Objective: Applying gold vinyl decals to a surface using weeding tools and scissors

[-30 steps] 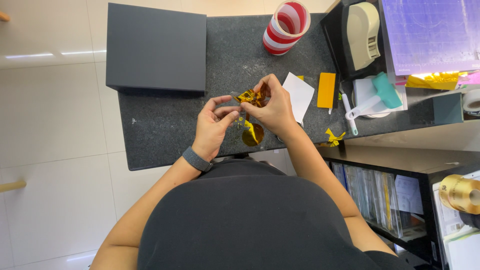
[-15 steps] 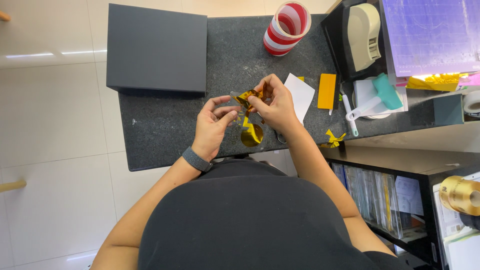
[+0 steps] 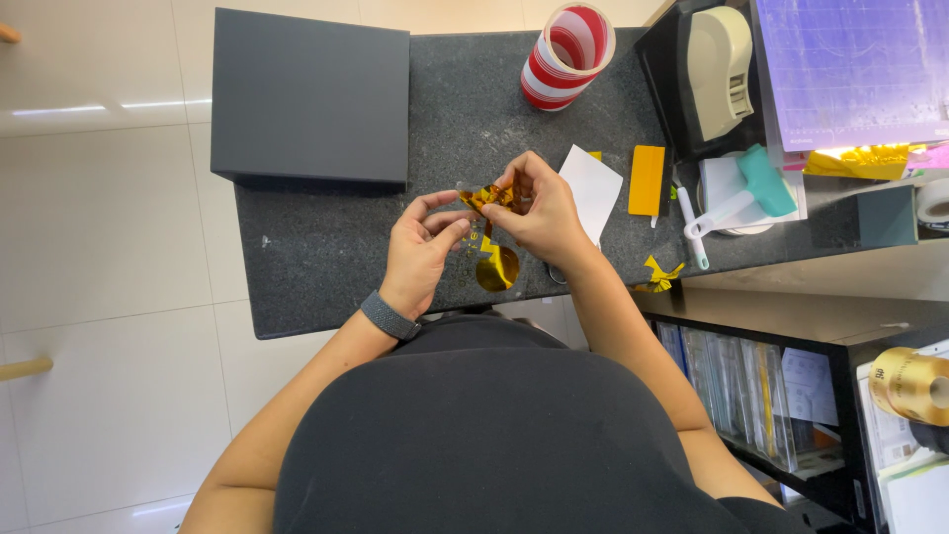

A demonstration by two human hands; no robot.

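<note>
While I am working the gold foil above the tabletop, I am pinching its crumpled end in my right hand, that grip clenched on it. My left hand is touching the foil's near edge with thumb and forefinger, though I cannot tell whether those fingers are actually closing on it. To do this well, I judge I should be keeping the pinch light and close to the fold, so the thin film is not tearing. A gold disc is lying just below the hands. Further out are a white card, a yellow scraper, a striped roll and a grey box. My right fingers are hiding most of the foil's shape.
</note>
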